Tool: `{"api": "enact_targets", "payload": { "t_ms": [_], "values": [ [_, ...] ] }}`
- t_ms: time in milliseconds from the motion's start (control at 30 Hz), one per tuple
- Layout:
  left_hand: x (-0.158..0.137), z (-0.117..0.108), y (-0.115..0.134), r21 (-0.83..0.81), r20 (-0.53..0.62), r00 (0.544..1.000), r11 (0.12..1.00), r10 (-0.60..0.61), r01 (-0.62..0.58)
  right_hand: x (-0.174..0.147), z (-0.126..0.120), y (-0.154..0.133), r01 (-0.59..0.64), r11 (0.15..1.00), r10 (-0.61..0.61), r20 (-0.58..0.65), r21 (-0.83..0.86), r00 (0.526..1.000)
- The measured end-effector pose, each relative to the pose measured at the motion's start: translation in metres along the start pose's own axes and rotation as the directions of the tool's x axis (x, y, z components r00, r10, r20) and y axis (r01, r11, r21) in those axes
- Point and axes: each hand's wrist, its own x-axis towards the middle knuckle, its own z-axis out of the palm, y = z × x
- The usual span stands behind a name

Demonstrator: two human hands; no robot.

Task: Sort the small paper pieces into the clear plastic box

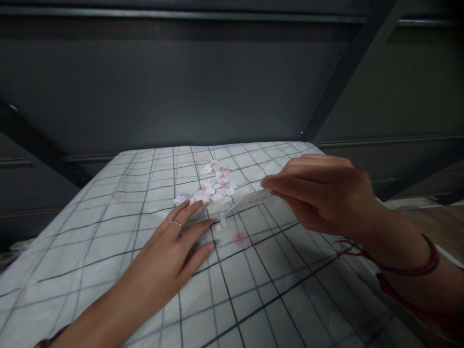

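A loose heap of torn white paper scraps [216,186], some with pink marks, lies on the checked white cloth [119,212]. My left hand [174,246], with a ring on one finger, rests palm down at the near left side of the heap. Its fingers are spread, and the fingertips reach the nearest scraps. Above the cloth on the right, my right hand [319,193] pinches the end of a thin white sheet [250,199], seen nearly edge-on. Whether it is paper or plastic I cannot tell. A small scrap [223,220] is at the sheet's far end.
Faint pink stains [239,238] show between my hands. Dark panels [174,92] with metal bars rise directly behind the cloth's far edge. A brown floor [427,217] shows at the right, below the edge of the covered surface.
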Motion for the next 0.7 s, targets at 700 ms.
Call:
{"api": "enact_targets", "payload": {
  "t_ms": [700],
  "values": [
    [-0.003, 0.006, -0.003, 0.029, -0.029, 0.999, 0.999, 0.023, -0.022, -0.012, -0.017, 0.011, -0.087, 0.996, 0.086, 0.049, 0.014, 0.995]
  ]
}}
